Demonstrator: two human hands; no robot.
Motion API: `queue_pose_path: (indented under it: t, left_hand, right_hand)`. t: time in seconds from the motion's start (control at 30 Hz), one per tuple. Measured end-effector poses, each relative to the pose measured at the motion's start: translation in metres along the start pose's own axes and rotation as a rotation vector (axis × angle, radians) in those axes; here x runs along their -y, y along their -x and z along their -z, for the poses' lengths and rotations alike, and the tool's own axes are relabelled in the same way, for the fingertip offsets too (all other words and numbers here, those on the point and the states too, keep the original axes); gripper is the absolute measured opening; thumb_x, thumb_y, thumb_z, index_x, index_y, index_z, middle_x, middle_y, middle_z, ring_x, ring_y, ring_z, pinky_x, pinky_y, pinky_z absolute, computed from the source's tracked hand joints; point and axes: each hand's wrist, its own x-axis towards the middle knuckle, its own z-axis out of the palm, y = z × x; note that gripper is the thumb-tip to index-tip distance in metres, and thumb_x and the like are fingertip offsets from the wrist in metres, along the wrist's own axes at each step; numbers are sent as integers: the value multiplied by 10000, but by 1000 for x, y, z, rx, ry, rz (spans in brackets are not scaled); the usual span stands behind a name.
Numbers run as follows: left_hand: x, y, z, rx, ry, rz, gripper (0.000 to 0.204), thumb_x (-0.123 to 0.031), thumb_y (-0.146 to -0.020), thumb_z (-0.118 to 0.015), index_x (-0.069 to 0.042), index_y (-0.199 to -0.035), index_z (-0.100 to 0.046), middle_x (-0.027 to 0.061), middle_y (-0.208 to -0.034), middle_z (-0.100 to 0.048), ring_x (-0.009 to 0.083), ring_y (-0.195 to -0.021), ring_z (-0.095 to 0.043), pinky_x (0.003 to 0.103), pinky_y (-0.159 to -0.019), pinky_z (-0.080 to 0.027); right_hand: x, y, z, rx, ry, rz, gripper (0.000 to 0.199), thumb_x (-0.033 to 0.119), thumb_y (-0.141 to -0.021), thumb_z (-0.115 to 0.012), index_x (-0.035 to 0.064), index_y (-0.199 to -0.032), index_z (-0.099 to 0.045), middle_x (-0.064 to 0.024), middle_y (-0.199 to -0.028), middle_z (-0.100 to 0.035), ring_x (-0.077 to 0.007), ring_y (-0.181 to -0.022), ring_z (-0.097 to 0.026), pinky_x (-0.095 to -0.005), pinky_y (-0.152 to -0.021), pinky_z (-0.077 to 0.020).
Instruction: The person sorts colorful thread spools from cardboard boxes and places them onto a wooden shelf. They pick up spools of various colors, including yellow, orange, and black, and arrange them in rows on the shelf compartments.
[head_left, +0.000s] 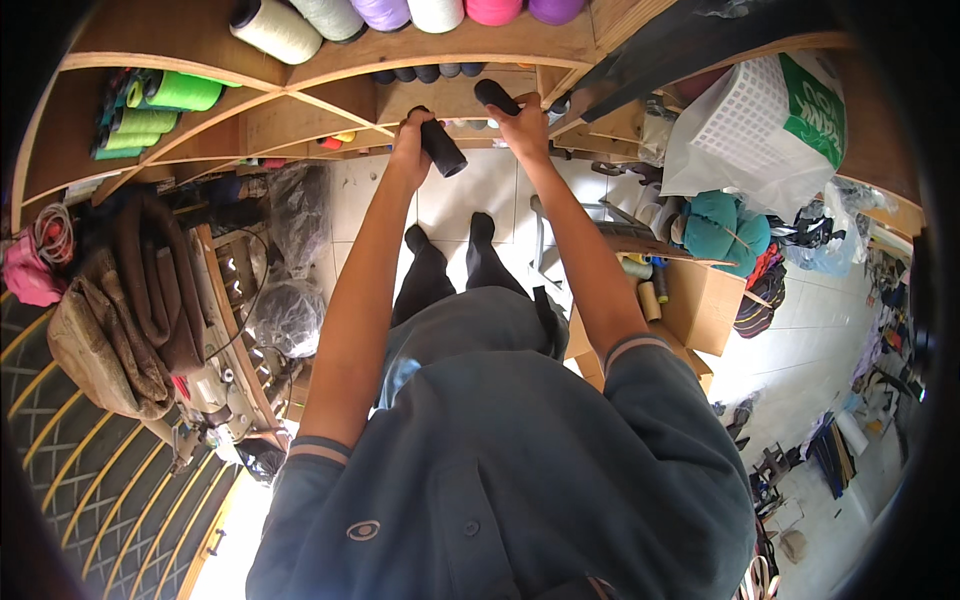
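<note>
My left hand (411, 138) is closed round a black thread spool (444, 150), which tilts down toward the floor. Just to its right, my right hand (523, 128) grips a second black spool (495, 96) that points up and to the left. Both arms reach forward to the wooden shelf rack (400, 95). In a compartment behind my hands stand several dark spools (427, 73). Above them, a row of large cones includes a cream cone (275, 30), a white cone (436, 12) and a pink cone (493, 9).
Green spools (180, 92) fill a left compartment. A white plastic bag (745, 130) hangs at the right, above a teal bundle (722, 232). An open cardboard box (705, 305) holds spools. On the left are a sewing machine (210, 395) and brown cloth (150, 270).
</note>
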Motion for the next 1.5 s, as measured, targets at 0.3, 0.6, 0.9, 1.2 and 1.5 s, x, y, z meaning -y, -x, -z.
queue_pose_path:
  t: [0.3,0.6,0.9,1.2,1.5]
  left_hand:
    - [-18,28,-21,73,-221,-67,363,-220,-850,-696,-46,-1132,-546,86,-1026,-670,199,-905,-647,347,-847,-507]
    - [-22,47,-12,-1,-264,-114,371,-191,-836,-727,-57,-1154,-590,40,-993,-646,137,-959,-599,305,-844,-482]
    - [-25,52,0,-37,-309,-137,311,-212,-839,-728,-89,-1099,-610,-7,-964,-632,107,-923,-588,315,-833,-482]
    - [-10,38,-10,42,-275,-164,295,-166,-882,-676,-75,-1124,-535,68,-1120,-648,173,-1046,-607,370,-936,-483]
    - [-2,45,-41,284,-664,-145,620,-205,-835,-729,-40,-1359,-440,126,-1224,-575,197,-1069,-589,324,-934,-466]
  right_hand:
    - [-8,-63,-13,-203,413,205,573,351,-709,-781,129,-1180,-541,-172,-1009,-665,-341,-952,-651,-438,-820,-518]
    - [-20,-111,-49,-300,455,489,572,438,-780,-668,185,-1276,-538,-75,-1209,-611,-276,-1069,-610,-423,-893,-481]
    - [-33,-130,-66,-291,189,538,696,573,-799,-579,214,-1382,-448,-53,-1435,-435,-250,-1368,-329,-451,-1123,-219]
    - [-9,-39,-17,277,-230,304,267,157,-781,-667,40,-1020,-646,-118,-994,-674,-216,-846,-642,-347,-728,-503]
    - [-20,38,3,217,-158,513,370,139,-731,-754,7,-1032,-584,-128,-891,-620,-274,-822,-613,-362,-678,-479]
